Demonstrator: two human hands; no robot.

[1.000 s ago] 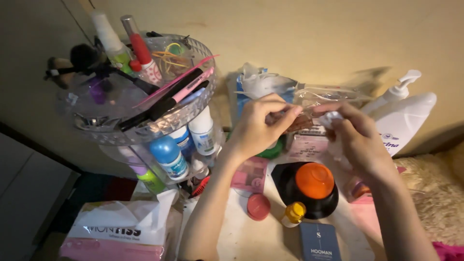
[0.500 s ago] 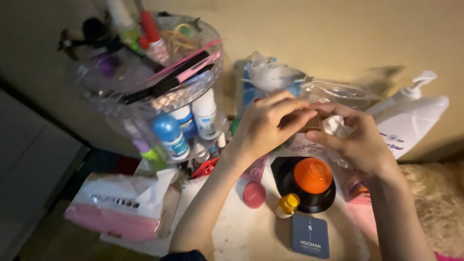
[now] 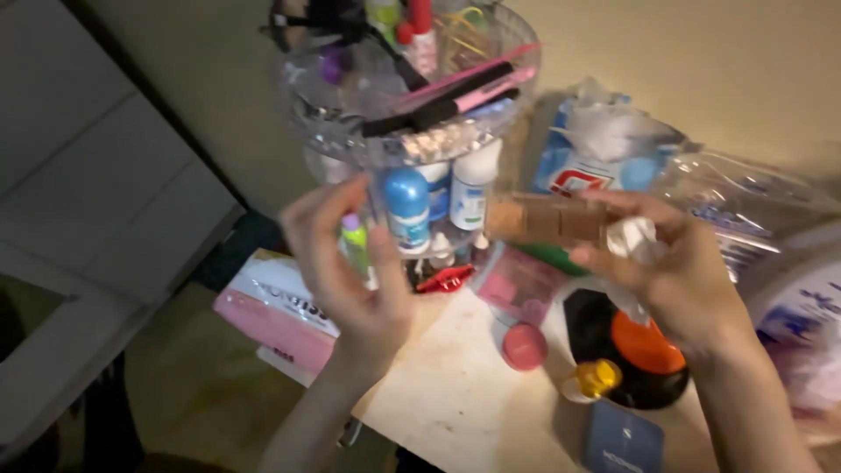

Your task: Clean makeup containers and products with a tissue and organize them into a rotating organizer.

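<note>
The right hand (image 3: 679,276) was clamped on a brown ridged stick (image 3: 547,219) together with a crumpled white tissue (image 3: 632,238). The stick's long axis ran level, pointing toward nine o'clock, at the left hand (image 3: 346,263). That hand hung open and empty, fingers spread, before the clear organizer (image 3: 412,144), apart from the stick.

Pale surface (image 3: 455,403) w/ clear tiered organizer (image 3: 412,140), pink tissue pack (image 3: 276,315) at left edge, small pink round lid (image 3: 524,346), yellow-capped bottle (image 3: 592,382), black dish (image 3: 613,350) w/ orange bowl (image 3: 646,343), blue card (image 3: 624,442).
</note>
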